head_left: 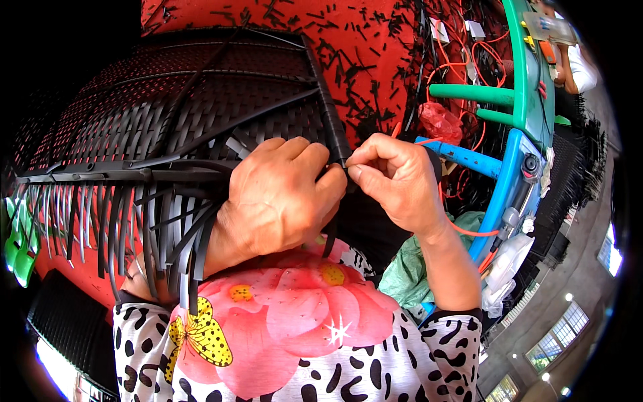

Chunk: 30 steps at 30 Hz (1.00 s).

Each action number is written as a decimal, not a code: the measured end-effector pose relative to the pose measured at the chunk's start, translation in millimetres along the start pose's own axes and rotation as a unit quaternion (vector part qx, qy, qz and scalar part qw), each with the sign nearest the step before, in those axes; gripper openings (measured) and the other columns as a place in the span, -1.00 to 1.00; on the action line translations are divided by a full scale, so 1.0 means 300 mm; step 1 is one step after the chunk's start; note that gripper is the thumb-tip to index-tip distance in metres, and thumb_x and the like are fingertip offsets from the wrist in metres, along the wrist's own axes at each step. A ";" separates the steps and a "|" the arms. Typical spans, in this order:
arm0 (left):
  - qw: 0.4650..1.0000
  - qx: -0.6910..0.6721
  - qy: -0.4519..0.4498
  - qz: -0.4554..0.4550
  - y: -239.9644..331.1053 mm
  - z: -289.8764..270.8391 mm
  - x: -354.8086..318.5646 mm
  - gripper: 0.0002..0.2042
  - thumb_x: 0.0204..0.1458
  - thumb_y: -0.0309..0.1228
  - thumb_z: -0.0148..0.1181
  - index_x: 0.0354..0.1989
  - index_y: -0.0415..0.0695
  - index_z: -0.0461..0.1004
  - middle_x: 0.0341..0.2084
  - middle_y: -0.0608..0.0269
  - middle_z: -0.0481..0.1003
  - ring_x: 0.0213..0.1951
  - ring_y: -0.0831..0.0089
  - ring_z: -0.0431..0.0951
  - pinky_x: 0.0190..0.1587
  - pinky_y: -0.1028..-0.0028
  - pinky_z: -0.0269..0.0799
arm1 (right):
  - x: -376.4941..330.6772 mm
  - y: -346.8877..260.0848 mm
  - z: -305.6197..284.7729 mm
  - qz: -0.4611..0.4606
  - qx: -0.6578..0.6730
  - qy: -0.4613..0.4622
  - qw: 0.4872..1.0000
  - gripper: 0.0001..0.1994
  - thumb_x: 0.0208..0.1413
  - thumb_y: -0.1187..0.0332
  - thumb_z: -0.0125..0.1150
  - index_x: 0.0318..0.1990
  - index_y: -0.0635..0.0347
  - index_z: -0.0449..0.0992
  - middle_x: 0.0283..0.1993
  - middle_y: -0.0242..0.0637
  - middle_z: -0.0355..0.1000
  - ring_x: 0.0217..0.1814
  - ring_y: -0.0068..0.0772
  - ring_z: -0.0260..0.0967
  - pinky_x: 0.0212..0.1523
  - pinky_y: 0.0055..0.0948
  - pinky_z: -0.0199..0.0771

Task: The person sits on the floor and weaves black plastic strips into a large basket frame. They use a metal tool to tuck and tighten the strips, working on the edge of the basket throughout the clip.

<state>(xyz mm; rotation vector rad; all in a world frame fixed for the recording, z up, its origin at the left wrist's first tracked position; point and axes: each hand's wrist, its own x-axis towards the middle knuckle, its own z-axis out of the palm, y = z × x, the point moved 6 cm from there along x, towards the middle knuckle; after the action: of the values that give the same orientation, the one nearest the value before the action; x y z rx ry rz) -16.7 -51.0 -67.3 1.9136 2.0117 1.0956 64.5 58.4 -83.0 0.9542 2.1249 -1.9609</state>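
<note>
A large black wicker panel (pixel 221 107) of flat plastic strips slants across my left and front, with a strip-wrapped frame bar (pixel 325 100) along its right side. At the lower end of that bar, my left hand (pixel 278 191) is closed with curled fingers against the corner; what its fingertips grip is hidden. Close beside it my right hand (pixel 405 184) pinches thumb and forefinger on a thin black plastic strip at the corner. Many loose strip ends (pixel 120 221) hang from the panel's near edge, some draping over my left forearm.
Black strip offcuts litter the red surface (pixel 395 40) beyond. To the right stand a green plastic stool (pixel 519 67) and a blue one (pixel 502 194) with tools on it. Orange tubing (pixel 469 231) runs past my right wrist, near a green plastic bag (pixel 408 271).
</note>
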 end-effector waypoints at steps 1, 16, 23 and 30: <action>1.000 0.005 0.001 0.003 0.000 -0.001 0.000 -0.77 -0.38 -0.39 0.31 -0.52 -0.12 0.39 -0.59 0.26 0.32 -0.56 0.29 0.37 -0.53 0.33 0.25 | 0.002 0.003 0.002 0.004 -0.010 0.012 1.000 -0.97 -0.05 0.56 0.16 -0.47 0.34 0.45 -0.60 -0.41 0.38 -0.55 -0.74 0.28 -0.53 -0.66 0.30; 0.993 0.090 0.066 0.046 0.005 0.010 0.014 -0.70 -0.28 -0.21 0.31 -0.62 -0.07 0.29 -0.66 0.31 0.23 -0.59 0.34 0.33 -0.52 0.37 0.21 | 0.043 -0.001 -0.018 -0.029 -0.015 0.041 0.999 -0.93 0.00 0.52 0.09 -0.45 0.33 0.46 -0.59 -0.41 0.39 -0.63 -0.69 0.34 -0.59 -0.64 0.38; 0.994 0.090 0.047 0.041 0.004 0.017 0.016 -0.70 -0.30 -0.23 0.31 -0.64 -0.07 0.27 -0.67 0.31 0.22 -0.60 0.35 0.32 -0.53 0.37 0.19 | 0.058 0.081 -0.022 0.066 0.221 -0.036 0.972 -0.89 0.09 0.45 0.17 -0.44 0.26 0.45 -0.61 -0.44 0.36 -0.65 -0.69 0.30 -0.59 -0.66 0.36; 0.994 0.080 0.059 0.039 0.010 0.024 0.005 -0.69 -0.30 -0.23 0.31 -0.65 -0.06 0.25 -0.68 0.31 0.20 -0.61 0.36 0.30 -0.55 0.38 0.17 | 0.034 -0.043 -0.008 -0.175 -0.219 -0.003 0.960 -0.88 -0.04 0.46 0.21 -0.44 0.28 0.38 -0.55 -0.23 0.33 -0.50 -0.28 0.39 -0.52 -0.36 0.33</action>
<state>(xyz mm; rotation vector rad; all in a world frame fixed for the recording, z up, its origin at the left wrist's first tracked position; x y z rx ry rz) -10.5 -47.0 -70.1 2.0673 2.1642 1.1228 50.6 64.8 -76.1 0.5198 2.7093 -1.4870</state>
